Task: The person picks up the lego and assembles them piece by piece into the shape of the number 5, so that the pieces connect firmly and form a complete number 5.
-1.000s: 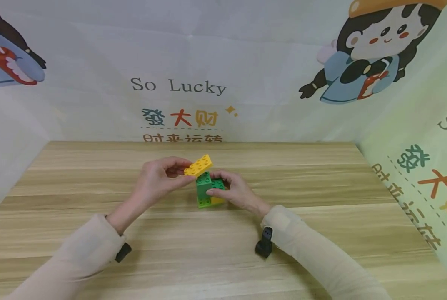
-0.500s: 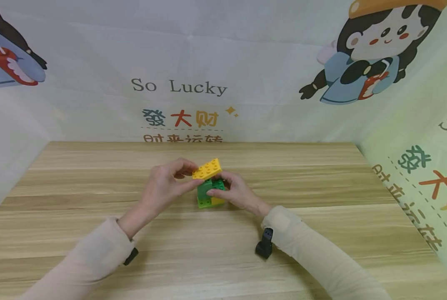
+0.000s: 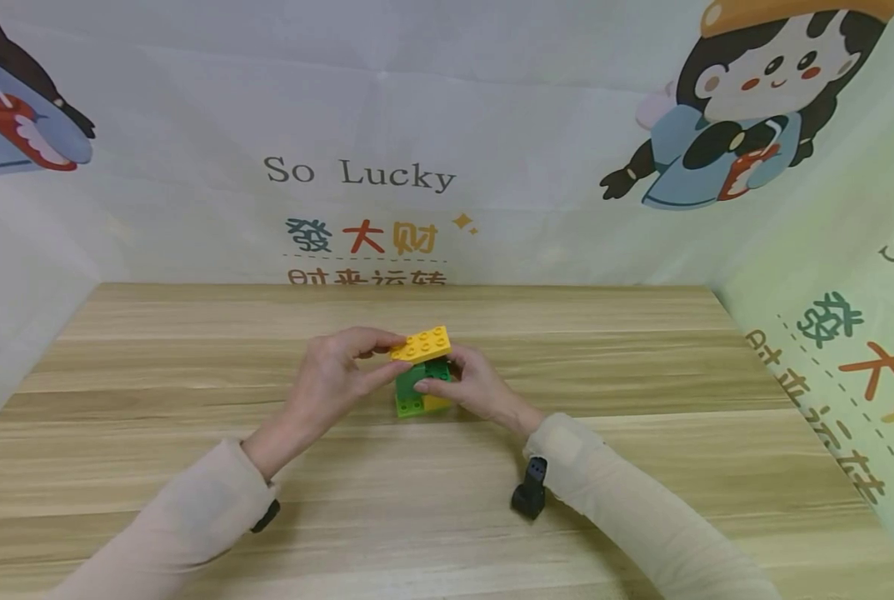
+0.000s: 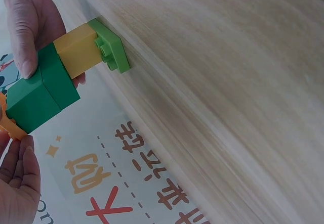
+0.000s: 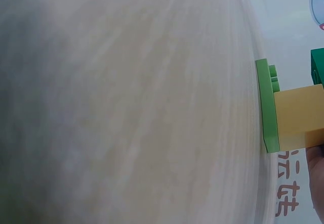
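My left hand [image 3: 334, 367] pinches a flat yellow toy building brick [image 3: 426, 342] by its left end, studs up. This brick lies over the top of a small stack, right at the upper dark green brick [image 3: 408, 383]. Fingers and thumb of my right hand [image 3: 482, 385] grip the stack from the right side. A yellow block [image 4: 78, 52] sits under the dark green part, on a flat light green base brick [image 4: 114, 47] with bare studs at one side. In the right wrist view, the base brick [image 5: 268, 107] stands on the table, with the yellow block [image 5: 299, 118] above.
The wooden table [image 3: 417, 508] spreads around the stack. A white printed cloth [image 3: 521, 167] hangs behind the table's far edge and along both sides. Small black devices, such as the one at my right cuff [image 3: 529, 490], hang from both sleeves.
My left hand has moved right with the flat yellow brick, bringing it from above the stack's left edge to over its top and nearly level. My right hand stays on the stack.
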### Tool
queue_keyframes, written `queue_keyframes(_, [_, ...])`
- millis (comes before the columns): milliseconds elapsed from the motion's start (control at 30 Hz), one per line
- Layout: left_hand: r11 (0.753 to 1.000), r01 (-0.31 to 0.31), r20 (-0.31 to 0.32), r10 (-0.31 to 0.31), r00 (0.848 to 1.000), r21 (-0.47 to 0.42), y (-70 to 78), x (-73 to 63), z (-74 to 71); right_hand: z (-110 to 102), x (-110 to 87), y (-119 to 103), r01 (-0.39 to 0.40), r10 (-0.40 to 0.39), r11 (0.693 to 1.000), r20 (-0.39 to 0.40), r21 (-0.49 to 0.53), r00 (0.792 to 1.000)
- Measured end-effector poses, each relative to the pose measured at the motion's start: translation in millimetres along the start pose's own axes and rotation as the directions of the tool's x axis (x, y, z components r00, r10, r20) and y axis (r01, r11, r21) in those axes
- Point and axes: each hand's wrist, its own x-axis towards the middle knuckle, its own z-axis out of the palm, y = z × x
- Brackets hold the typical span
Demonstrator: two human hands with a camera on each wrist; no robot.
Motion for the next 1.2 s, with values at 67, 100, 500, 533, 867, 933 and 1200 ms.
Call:
queue_keyframes(67, [1.000,-0.012,-0.007,0.012,1.000,0.005,0.3,-0.1,0.3,0.0,-0.1,0.4,-0.001,0.001,1.000,-0.001,0.003,1.000])
queue_keyframes(100, [1.000,-0.018,-0.011,0.019,1.000,0.006,0.5,0.0,0.5,-0.1,-0.1,0.7,-0.001,0.001,1.000,-0.001,0.005,1.000])
queue_keyframes(500, [0.996,-0.084,-0.035,0.086,0.996,0.039,-0.1,-1.1,2.6,0.2,-0.2,1.1,0.009,-0.009,1.000,0.001,0.010,1.000])
queue_keyframes(533, [0.995,-0.088,-0.034,0.089,0.995,0.044,-0.2,-1.3,2.7,0.2,-0.3,0.9,0.012,-0.012,1.000,0.000,0.011,1.000])
queue_keyframes(867, [0.992,-0.114,-0.006,0.115,0.993,0.054,-0.5,-1.8,1.9,0.4,-1.0,0.7,0.025,-0.025,1.000,-0.010,-0.010,1.000])
queue_keyframes(933, [0.992,-0.117,0.005,0.117,0.993,0.041,-1.1,-2.1,1.1,0.5,-0.7,1.0,0.022,-0.022,1.000,-0.009,-0.009,1.000])
queue_keyframes(1200, [0.993,-0.119,0.021,0.120,0.993,-0.022,-4.6,-3.0,-0.2,0.3,-0.6,2.4,0.030,-0.030,0.999,-0.004,-0.016,1.000])
